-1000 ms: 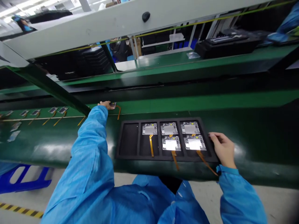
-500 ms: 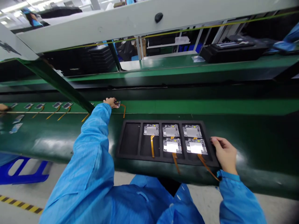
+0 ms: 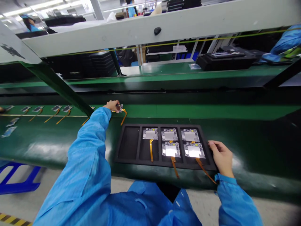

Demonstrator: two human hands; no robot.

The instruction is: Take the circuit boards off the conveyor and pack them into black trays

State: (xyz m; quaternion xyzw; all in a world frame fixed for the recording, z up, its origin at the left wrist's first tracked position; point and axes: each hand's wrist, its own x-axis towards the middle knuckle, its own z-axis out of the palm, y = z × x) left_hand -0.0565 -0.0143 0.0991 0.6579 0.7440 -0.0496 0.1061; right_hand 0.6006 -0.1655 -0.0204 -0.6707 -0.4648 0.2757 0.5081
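Observation:
Over the green belt, my left hand (image 3: 113, 106) is closed on a circuit board (image 3: 120, 108) from which an orange flat ribbon cable hangs. My fingers cover part of the board. At the right, my right hand (image 3: 222, 157) pinches the side rim of a black foam tray (image 3: 129, 162). Several circuit boards lie in the tray: two in each of the two right-hand compartments, and a single board (image 3: 150, 134) in the second compartment from the left. The leftmost compartment (image 3: 128, 142) holds nothing. Two ribbon cables hang over the tray's front edge.
More circuit boards (image 3: 66, 109) with ribbon cables lie along the green belt (image 3: 188, 112) to the left. A slanted dark green post (image 3: 63, 89) rises beside my left forearm. Across the back stands a shelf with a black box (image 3: 225, 61). A blue stool (image 3: 20, 185) is at lower left.
My left hand has turned the circuit board slightly, and its ribbon cable now hangs at a slant. My right hand stays on the tray's rim. The whole view has shifted a little.

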